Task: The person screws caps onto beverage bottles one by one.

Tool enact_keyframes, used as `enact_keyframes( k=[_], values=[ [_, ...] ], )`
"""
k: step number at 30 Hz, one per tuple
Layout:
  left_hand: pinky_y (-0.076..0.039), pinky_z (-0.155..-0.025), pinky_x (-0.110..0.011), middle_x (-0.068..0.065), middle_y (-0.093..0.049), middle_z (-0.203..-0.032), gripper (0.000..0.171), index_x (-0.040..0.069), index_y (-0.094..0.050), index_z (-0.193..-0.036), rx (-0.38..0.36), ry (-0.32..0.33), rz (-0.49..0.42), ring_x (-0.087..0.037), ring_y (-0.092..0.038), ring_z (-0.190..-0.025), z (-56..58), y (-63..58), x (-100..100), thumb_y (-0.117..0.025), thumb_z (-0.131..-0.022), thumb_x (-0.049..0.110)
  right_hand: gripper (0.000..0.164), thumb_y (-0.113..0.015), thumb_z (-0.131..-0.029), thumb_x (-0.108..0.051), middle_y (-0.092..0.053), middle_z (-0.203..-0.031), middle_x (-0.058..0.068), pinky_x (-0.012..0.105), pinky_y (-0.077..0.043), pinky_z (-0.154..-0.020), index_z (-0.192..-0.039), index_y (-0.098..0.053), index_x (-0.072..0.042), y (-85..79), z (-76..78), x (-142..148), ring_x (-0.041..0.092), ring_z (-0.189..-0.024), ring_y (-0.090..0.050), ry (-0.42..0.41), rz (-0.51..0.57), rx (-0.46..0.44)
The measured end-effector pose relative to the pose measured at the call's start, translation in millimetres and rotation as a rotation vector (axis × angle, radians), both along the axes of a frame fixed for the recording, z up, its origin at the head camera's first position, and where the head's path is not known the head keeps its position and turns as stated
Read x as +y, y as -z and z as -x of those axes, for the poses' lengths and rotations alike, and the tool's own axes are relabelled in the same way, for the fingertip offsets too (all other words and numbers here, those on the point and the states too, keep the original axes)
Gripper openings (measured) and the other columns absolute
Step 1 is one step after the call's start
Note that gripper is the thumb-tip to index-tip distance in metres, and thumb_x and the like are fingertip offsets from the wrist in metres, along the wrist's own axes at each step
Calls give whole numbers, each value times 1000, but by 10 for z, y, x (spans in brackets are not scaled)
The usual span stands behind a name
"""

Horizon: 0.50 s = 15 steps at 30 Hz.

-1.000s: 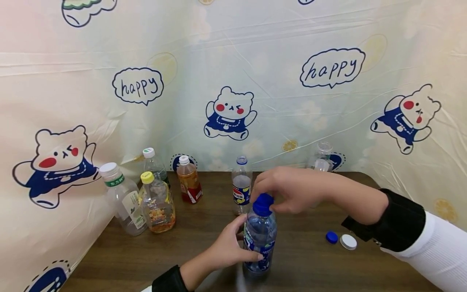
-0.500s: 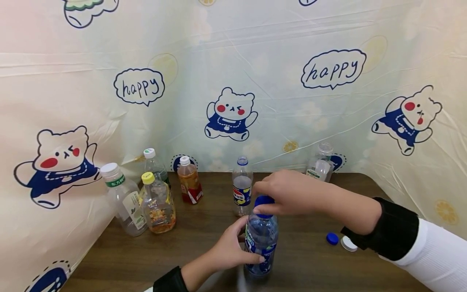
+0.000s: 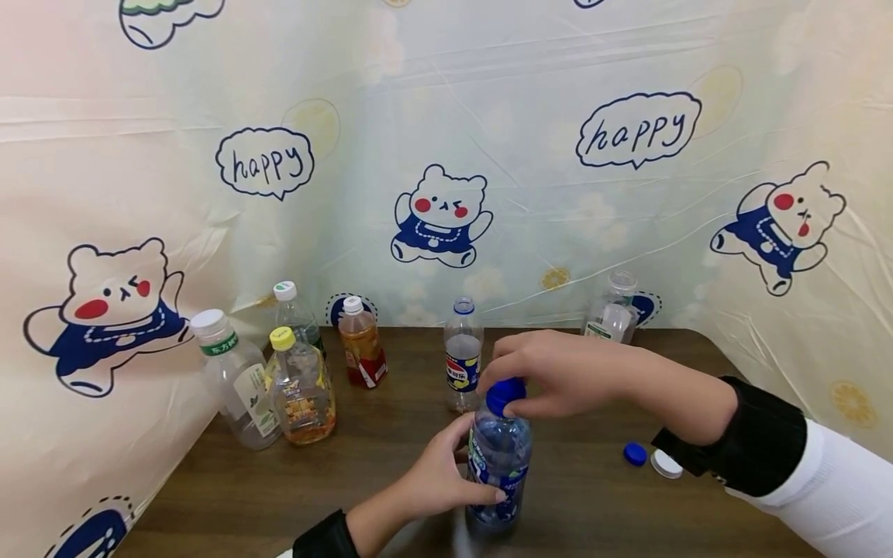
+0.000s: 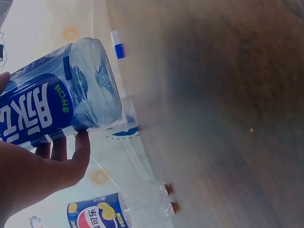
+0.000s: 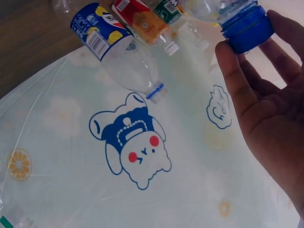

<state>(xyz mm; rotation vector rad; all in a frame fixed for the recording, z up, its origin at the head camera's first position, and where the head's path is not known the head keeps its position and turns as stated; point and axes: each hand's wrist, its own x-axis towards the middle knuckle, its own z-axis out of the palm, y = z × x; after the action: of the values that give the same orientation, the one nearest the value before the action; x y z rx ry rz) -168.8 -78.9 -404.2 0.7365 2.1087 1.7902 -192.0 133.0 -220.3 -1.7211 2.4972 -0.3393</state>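
Blue pops out first: a blue bottle [image 3: 501,440] stands upright at the bottom middle of the head view, with its blue lid [image 3: 505,397] on. Two loose caps, a small blue cap [image 3: 635,454] and a white cap [image 3: 666,464], lie at the lower right. The cola bottle [image 3: 463,353] in the middle and the clear bottle [image 3: 614,318] at the right have no lids. So I'd say two bottles are open and five are not: this one and the four bottles [image 3: 301,395] at the left. I can't tell if the blue lid is loose. The left hand [image 3: 439,474] holds the bottle's side, low down; the right hand [image 3: 558,372] is over the top, pinching the lid.

In the left wrist view, the bottle fills the left side, and the left hand's fingers bend round it. The lid doesn't show.

In the right wrist view, the lid sits at the upper right, held narrow between the right hand's thumb and fingers.
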Motion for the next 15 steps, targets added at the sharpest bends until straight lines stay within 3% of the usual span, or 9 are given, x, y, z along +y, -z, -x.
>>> enact_keyframes(
  k=[8, 15],
  values=[
    [-48, -95, -39, 3, -57, -128, 73, 25, -46, -140, -6, 33, -37, -18, -56, -116, -9, 14, 21, -83, -77, 17, 21, -65, -95, -27, -57, -98, -6, 24, -53, -74, -114, -67, -17, 67, -18, -23, 6, -84, -55, 68, -35, 101],
    [-51, -91, -30, 1, -59, -128, 68, 23, -48, -139, 0, 58, -89, -18, -59, -114, -19, 54, 53, -82, -80, 17, 28, -54, -101, -34, -61, -92, -1, 32, -54, -79, -104, -63, -8, 186, -40, -78, 13, -86, -58, 163, -127, 327]
  ],
)
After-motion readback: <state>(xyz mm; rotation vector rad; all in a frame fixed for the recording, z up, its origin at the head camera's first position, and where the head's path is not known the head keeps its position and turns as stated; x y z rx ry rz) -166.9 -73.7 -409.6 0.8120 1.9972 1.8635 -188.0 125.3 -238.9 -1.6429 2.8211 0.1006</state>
